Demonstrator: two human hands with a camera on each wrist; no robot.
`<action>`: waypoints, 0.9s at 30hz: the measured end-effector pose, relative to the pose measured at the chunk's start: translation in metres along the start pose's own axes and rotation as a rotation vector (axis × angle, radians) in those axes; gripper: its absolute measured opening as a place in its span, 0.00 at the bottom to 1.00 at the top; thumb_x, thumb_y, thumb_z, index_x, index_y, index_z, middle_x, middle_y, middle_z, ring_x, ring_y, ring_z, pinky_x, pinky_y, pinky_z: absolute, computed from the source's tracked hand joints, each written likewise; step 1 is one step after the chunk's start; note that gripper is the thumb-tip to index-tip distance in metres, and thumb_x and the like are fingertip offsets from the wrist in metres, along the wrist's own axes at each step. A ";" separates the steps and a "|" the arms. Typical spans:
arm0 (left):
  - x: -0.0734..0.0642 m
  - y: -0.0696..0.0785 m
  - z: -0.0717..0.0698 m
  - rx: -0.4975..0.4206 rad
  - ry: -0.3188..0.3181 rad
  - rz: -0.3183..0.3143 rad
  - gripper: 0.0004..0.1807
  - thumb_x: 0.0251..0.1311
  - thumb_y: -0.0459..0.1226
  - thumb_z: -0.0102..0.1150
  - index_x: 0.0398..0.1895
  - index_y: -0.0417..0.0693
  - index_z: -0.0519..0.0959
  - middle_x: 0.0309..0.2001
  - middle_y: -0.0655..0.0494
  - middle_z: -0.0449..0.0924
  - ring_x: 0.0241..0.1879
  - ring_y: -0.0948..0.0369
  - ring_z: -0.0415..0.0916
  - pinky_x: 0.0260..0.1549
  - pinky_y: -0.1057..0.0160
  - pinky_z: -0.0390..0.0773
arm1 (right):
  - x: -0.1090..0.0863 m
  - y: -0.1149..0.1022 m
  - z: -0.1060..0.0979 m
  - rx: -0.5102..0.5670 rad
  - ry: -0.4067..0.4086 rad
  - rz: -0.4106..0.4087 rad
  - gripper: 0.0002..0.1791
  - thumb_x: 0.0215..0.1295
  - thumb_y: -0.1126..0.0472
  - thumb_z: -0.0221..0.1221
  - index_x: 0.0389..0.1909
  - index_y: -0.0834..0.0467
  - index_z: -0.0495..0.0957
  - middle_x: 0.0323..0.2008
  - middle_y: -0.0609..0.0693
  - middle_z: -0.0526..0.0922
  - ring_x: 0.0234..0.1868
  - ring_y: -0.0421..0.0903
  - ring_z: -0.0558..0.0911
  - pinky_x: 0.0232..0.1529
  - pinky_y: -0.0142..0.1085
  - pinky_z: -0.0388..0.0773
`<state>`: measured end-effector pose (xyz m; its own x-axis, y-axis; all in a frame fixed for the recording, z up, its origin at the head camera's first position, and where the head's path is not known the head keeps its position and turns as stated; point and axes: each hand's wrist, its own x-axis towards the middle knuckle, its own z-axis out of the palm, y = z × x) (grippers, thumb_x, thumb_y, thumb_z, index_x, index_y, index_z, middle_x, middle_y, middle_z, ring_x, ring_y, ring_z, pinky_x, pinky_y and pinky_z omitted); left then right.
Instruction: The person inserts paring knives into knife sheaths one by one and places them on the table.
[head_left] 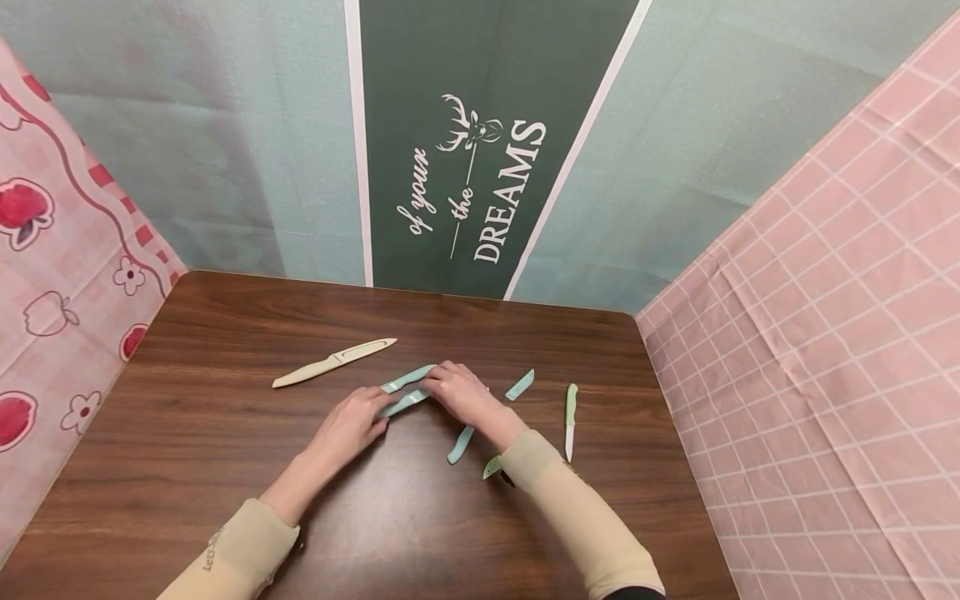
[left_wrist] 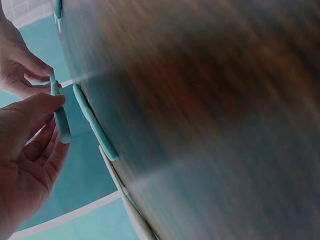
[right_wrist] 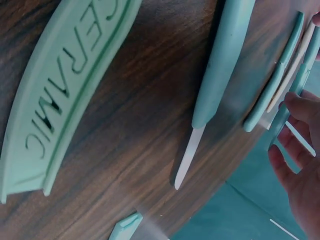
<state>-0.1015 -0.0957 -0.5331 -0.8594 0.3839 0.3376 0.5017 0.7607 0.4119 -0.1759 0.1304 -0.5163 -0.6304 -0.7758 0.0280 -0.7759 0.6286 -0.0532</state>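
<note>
Both hands hold a light blue sheathed knife (head_left: 405, 403) between them, raised off the table in the left wrist view. My left hand (head_left: 352, 427) pinches one end, thumb (left_wrist: 47, 102) against its side. On the other end, my right hand (head_left: 461, 394) grips with thumb and fingers. Just behind lies a second blue sheathed knife (left_wrist: 95, 122) on the table. Under the right forearm is a small blue-handled knife (right_wrist: 222, 65), its white blade bare; the arm partly covers it in the head view.
A cream sheathed knife (head_left: 333, 362) lies at the back left of the brown table (head_left: 210, 467). Right of the hands are a short blue sheath (head_left: 521, 384), a green-handled knife (head_left: 572, 408) with bare white blade, and a green sheath (right_wrist: 65, 90) marked with lettering. Fabric-covered walls surround the table.
</note>
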 end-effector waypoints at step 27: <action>-0.007 -0.005 0.006 0.054 -0.036 -0.016 0.22 0.47 0.28 0.74 0.50 0.42 0.84 0.46 0.48 0.85 0.46 0.51 0.82 0.44 0.52 0.83 | 0.002 -0.005 0.010 0.029 -0.013 0.001 0.11 0.74 0.58 0.56 0.51 0.49 0.83 0.50 0.47 0.82 0.52 0.45 0.79 0.50 0.40 0.80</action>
<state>-0.0979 -0.0991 -0.5422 -0.8709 0.3890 0.3004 0.4824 0.7936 0.3708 -0.1728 0.1251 -0.5258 -0.6308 -0.7758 0.0149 -0.7740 0.6278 -0.0825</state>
